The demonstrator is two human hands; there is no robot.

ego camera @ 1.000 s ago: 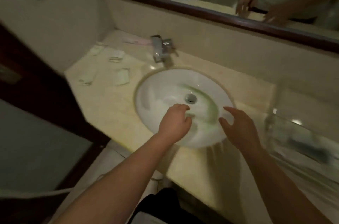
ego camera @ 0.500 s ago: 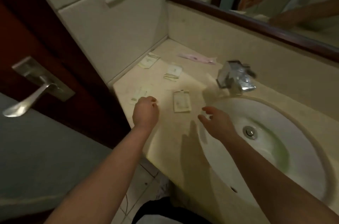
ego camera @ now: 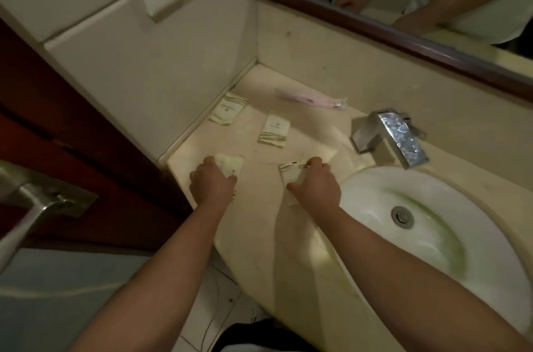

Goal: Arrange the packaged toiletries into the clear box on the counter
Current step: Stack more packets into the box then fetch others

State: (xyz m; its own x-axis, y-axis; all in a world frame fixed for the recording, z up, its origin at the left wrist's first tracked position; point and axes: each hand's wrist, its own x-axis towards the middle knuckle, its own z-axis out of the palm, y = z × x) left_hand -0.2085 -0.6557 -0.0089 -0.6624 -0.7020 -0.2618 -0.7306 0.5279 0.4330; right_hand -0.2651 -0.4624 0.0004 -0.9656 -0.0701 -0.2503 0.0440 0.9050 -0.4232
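Toiletry sachet (ego camera: 231, 164), left of frame centre on counter (ego camera: 288, 236): your left hand (ego camera: 213, 181) curls over it. Right hand (ego camera: 314, 185) pinches striped sachet (ego camera: 290, 172) alongside. Dig under edges, lift flat; clear box out of frame.

No wording can be read anywhere. The far-left striped sachet (ego camera: 228, 111) and the second sachet (ego camera: 274, 130) beside it each carry a tiny printed line and emblem, too blurred to make out.
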